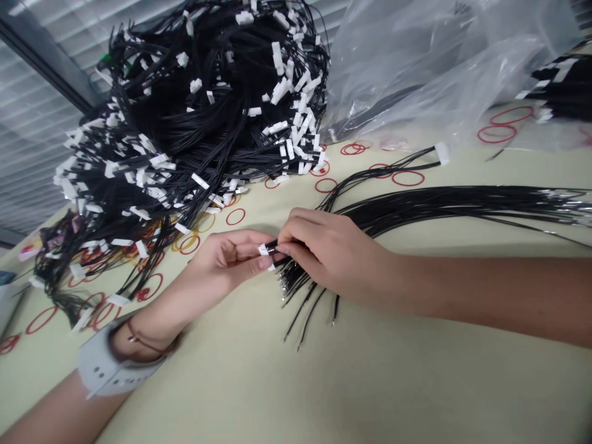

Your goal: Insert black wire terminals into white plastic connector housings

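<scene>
White connector (263, 249) pinched between left hand (222, 262) and right hand (324, 256). Fitted heap (194, 123) beyond; loose wires (462, 203) beneath remain.

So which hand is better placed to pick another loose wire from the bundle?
Probably the right hand: it lies on the bundle of loose wires, pinching one black wire at the white connector, which the left hand holds.

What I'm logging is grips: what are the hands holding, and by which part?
The left hand pinches a white connector by its body; the right hand grips the black wires close to their ends, right beside the connector.
</scene>
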A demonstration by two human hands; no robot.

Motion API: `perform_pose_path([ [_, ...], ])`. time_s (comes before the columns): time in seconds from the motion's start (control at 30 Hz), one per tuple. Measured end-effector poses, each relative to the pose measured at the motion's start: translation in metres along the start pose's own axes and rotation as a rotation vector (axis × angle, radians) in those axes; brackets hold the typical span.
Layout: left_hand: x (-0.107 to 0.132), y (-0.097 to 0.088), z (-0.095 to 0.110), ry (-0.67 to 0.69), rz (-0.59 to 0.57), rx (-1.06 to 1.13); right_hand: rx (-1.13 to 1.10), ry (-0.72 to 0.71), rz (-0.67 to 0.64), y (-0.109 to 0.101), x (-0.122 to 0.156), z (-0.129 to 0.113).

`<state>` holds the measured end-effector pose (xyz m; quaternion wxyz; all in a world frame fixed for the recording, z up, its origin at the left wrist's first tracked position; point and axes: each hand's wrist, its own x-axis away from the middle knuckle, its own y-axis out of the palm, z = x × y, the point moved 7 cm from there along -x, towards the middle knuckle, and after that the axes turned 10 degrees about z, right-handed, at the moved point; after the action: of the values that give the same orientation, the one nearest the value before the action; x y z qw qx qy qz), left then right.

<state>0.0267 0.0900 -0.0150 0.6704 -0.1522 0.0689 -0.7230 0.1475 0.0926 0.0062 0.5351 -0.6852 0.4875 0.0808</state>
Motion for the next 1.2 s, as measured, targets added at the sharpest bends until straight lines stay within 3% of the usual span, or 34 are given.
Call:
perform_pose_path([
  [0.23,0.005,0.009,0.005,0.003,-0.054,0.019,-0.012,-0.065,0.005,-0.001,0.000,-0.006],
  [0.43,0.009,0.009,0.007,0.006,-0.021,0.000,-0.038,-0.104,0.033,-0.003,0.000,-0.011],
  [0.7,0.001,0.005,0.013,0.119,-0.007,0.041,-0.171,0.026,0.184,-0.017,-0.005,0.001],
  [0.9,-0.004,-0.007,0.009,0.117,0.040,0.013,-0.050,-0.011,0.126,-0.010,-0.002,-0.001],
  [1.2,-0.001,-0.004,0.005,0.101,-0.002,-0.076,-0.029,0.016,0.084,-0.006,-0.002,0.001],
])
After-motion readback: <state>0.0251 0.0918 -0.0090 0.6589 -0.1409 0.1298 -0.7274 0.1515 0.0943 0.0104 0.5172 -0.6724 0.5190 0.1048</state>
